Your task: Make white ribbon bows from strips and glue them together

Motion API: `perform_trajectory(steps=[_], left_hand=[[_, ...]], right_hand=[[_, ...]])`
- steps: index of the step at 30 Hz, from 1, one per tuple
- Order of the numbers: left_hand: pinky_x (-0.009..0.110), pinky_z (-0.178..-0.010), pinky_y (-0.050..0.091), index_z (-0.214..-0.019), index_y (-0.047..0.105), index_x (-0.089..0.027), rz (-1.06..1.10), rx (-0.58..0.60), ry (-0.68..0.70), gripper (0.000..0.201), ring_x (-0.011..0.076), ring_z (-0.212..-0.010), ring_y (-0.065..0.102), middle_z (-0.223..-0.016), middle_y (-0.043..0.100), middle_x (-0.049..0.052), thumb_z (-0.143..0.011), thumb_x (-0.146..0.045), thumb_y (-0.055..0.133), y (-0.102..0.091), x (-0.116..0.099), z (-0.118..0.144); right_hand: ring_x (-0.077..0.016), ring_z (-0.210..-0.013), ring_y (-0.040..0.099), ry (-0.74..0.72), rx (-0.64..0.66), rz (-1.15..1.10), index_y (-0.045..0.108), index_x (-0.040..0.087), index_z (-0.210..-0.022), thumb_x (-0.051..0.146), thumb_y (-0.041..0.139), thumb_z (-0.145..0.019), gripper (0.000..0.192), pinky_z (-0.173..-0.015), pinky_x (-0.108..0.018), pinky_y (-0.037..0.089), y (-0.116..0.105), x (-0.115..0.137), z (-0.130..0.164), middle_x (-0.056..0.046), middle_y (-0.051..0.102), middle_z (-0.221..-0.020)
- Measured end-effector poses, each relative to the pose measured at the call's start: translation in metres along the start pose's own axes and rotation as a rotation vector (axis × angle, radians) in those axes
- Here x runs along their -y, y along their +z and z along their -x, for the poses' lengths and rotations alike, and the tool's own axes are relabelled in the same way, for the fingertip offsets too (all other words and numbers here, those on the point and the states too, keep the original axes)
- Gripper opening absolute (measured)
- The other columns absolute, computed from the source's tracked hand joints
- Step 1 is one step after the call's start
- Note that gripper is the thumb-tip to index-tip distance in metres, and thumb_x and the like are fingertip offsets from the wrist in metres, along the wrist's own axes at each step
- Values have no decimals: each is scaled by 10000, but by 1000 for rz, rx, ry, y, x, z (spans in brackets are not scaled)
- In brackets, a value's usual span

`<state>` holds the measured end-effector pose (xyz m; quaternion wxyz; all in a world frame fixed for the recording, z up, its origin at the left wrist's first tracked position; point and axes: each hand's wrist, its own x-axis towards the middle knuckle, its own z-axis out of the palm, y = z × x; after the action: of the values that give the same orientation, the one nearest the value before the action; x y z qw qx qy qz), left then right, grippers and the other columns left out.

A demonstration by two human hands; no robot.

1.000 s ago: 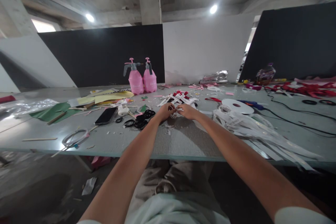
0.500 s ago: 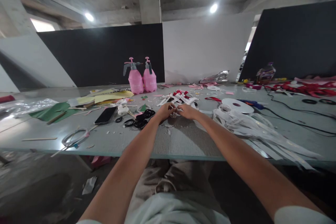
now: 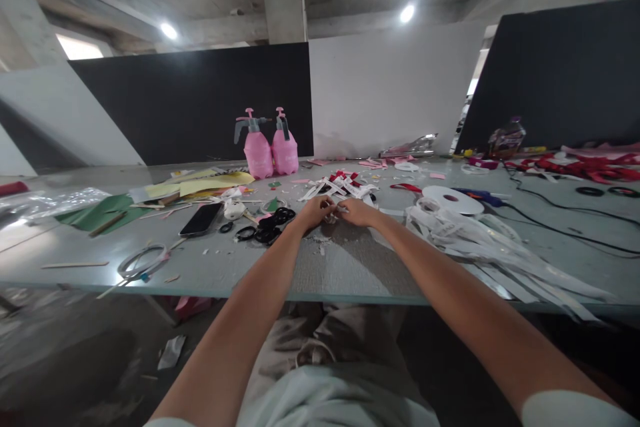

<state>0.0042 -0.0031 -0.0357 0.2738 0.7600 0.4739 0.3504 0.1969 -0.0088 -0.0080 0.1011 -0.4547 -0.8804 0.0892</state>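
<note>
Over the middle of the grey table, my left hand (image 3: 315, 211) and my right hand (image 3: 357, 212) meet with fingers bent and closed. Between the fingertips shows a small white strip (image 3: 331, 218), seemingly ribbon, mostly covered by the fingers. Both hands pinch it. Just behind them lies a pile of white and red ribbon pieces (image 3: 320, 189). A bundle of long white ribbons (image 3: 463, 240) spreads to the right of my right hand, by a white ribbon spool (image 3: 436, 199). Black-handled scissors (image 3: 269, 230) rest left of my left hand.
A black phone (image 3: 201, 220) and a coiled clear tube (image 3: 143, 261) lie on the left. Two pink spray bottles (image 3: 259, 155) stand at the back. A blue glue gun (image 3: 477, 197) trails a black cord (image 3: 545, 227) across the right side. Small scraps litter the tabletop.
</note>
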Motion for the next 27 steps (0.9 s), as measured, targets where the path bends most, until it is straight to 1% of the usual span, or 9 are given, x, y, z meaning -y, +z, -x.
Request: perform_trajectory(steps=[4, 6, 9, 11, 16, 22, 27], left_hand=[[230, -666, 450, -947, 666, -160, -2, 6, 9, 166, 126, -656, 611, -725, 664, -13, -901, -316, 634, 0, 0, 0], [230, -664, 444, -941, 654, -162, -7, 9, 9, 135, 126, -654, 614, -731, 668, -13, -890, -287, 650, 0, -3, 1], [233, -664, 438, -916, 629, -167, 7, 17, -5, 97, 124, -644, 614, -731, 669, -17, -878, -248, 665, 0, -6, 3], [236, -659, 433, -897, 615, -170, 18, 27, -14, 86, 124, -635, 611, -721, 664, -21, -874, -233, 667, 0, -6, 3], [245, -652, 426, -882, 606, -172, 7, 29, -13, 104, 131, -641, 609, -717, 662, -19, -871, -251, 673, 1, -4, 2], [253, -672, 440, -901, 616, -173, -23, 44, -21, 110, 138, -663, 611, -721, 671, -12, -884, -277, 647, 0, -7, 3], [252, -659, 433, -916, 631, -168, -41, 47, -35, 123, 141, -662, 616, -730, 678, -7, -880, -283, 654, 0, -5, 2]], right_hand=[[-188, -869, 692, -9, -4, 16, 763, 72, -1085, 302, 534, -1059, 325, -698, -236, 371, 1, 0, -1, -139, 780, -955], [-191, -872, 698, -1, 11, 11, 760, 76, -1114, 297, 529, -1059, 325, -700, -234, 378, 1, -1, -1, -134, 781, -935], [-192, -878, 702, 3, 16, 8, 755, 87, -1163, 300, 531, -1056, 327, -705, -232, 389, 2, -2, -2, -131, 785, -965], [-192, -869, 702, -3, 17, 13, 758, 88, -1161, 303, 525, -1057, 333, -709, -232, 396, 3, -3, -3, -134, 785, -978], [-196, -891, 704, -14, 8, 31, 762, 80, -1154, 282, 538, -1047, 320, -723, -233, 402, 5, -4, -4, -143, 786, -1005], [-181, -800, 699, 2, 40, -6, 755, 92, -1158, 324, 517, -1059, 347, -684, -234, 403, 4, -4, -4, -119, 784, -913], [-184, -815, 705, -14, 45, -13, 756, 89, -1155, 298, 529, -1048, 326, -690, -233, 411, 0, -2, -1, -123, 784, -915]])
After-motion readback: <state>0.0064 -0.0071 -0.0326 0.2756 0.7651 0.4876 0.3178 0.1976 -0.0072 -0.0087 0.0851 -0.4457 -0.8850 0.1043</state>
